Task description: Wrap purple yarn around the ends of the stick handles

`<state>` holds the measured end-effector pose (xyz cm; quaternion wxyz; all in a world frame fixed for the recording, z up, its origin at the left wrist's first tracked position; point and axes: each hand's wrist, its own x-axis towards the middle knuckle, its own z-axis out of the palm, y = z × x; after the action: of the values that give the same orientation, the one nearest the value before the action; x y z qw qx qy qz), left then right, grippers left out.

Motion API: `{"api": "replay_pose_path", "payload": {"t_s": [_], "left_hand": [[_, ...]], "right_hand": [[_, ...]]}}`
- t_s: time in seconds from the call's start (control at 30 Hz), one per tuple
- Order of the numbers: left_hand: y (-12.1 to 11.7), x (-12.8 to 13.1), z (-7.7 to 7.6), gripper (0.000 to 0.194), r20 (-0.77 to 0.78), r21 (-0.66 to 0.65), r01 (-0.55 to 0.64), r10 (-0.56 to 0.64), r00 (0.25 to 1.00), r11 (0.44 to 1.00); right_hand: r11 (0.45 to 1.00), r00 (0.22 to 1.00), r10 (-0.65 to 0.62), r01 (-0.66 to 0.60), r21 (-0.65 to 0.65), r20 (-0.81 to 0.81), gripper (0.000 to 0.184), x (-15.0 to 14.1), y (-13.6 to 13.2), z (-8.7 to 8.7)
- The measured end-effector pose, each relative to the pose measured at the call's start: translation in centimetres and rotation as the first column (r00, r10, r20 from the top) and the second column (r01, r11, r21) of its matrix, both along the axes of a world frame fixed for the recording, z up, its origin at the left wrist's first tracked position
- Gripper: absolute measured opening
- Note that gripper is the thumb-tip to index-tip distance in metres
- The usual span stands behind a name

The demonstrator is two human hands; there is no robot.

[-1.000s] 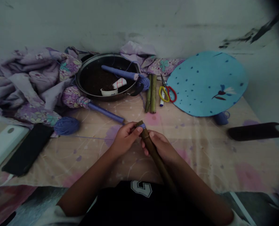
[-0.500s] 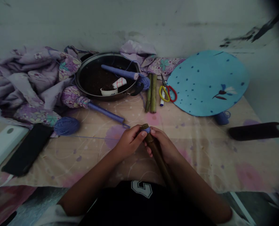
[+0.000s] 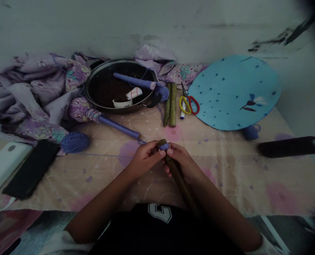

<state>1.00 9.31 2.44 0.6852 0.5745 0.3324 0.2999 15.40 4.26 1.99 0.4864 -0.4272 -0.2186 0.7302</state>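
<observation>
My left hand point(image 3: 145, 159) and my right hand point(image 3: 182, 163) meet at the upper end of a brown bamboo stick point(image 3: 180, 177), which slants down toward my chest. My right hand is closed around the stick just below its tip. My left fingertips press against a band of purple thread point(image 3: 164, 146) wound near that tip. A thin purple strand point(image 3: 106, 155) runs left across the sheet from a ball of purple yarn point(image 3: 74, 142) toward my left hand. Where the strand ends is hidden by my fingers.
A dark pan point(image 3: 120, 61) holds soil, a white cup and a purple-wrapped stick. Behind my hands lie another wrapped stick, green bamboo pieces, scissors, a marker and a round blue paper disc. A black phone sits at left, with crumpled floral cloth behind.
My left hand has moved right and closed in on the stick's wrapped tip. The stick has turned a little more upright between my hands.
</observation>
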Motion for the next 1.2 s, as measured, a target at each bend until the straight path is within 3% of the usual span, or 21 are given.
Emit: {"api": "replay_pose_path", "payload": {"t_s": [0.13,0.27,0.47,0.57,0.77,0.9,1.03,1.2], "left_hand": [[0.0,0.0,-0.2,0.023,0.023,-0.009,-0.007,0.007,1.000,1.000],[-0.3,0.2,-0.2,0.030,0.138,-0.155,-0.005,0.026,0.990,0.988],[-0.7,0.0,0.0,0.033,0.220,-0.234,0.124,-0.072,0.973,0.964],[-0.6,-0.1,-0.1,0.031,0.185,-0.212,0.107,-0.068,0.980,0.971],[0.1,0.2,-0.1,0.034,-0.026,-0.006,-0.117,0.117,0.993,0.993],[0.4,0.1,-0.3,0.035,-0.035,0.028,-0.147,0.148,0.988,0.989],[0.5,-0.1,-0.4,0.035,0.007,0.006,-0.110,0.110,0.994,0.994],[0.4,-0.2,-0.1,0.034,0.154,-0.132,0.060,-0.040,0.987,0.989]], "right_hand": [[1.000,1.000,0.009,-0.009,-0.004,0.007,0.025,0.0,0.0,0.1],[0.997,0.997,0.055,-0.052,0.057,-0.046,0.025,0.0,-0.2,0.0],[0.979,0.982,0.171,-0.161,0.122,-0.078,0.041,-0.1,-0.3,-0.1],[0.984,0.989,0.148,-0.147,0.098,-0.003,0.044,-0.2,-0.3,-0.1],[0.984,0.983,-0.004,-0.029,0.178,0.183,0.030,0.1,-0.2,0.1],[0.984,0.968,-0.031,-0.013,0.176,0.248,0.033,0.2,-0.2,0.2],[0.991,0.992,-0.018,0.001,0.133,0.122,0.028,0.2,-0.4,0.2],[0.992,0.995,0.036,-0.025,0.126,-0.092,0.030,0.2,-0.8,-0.4]]}}
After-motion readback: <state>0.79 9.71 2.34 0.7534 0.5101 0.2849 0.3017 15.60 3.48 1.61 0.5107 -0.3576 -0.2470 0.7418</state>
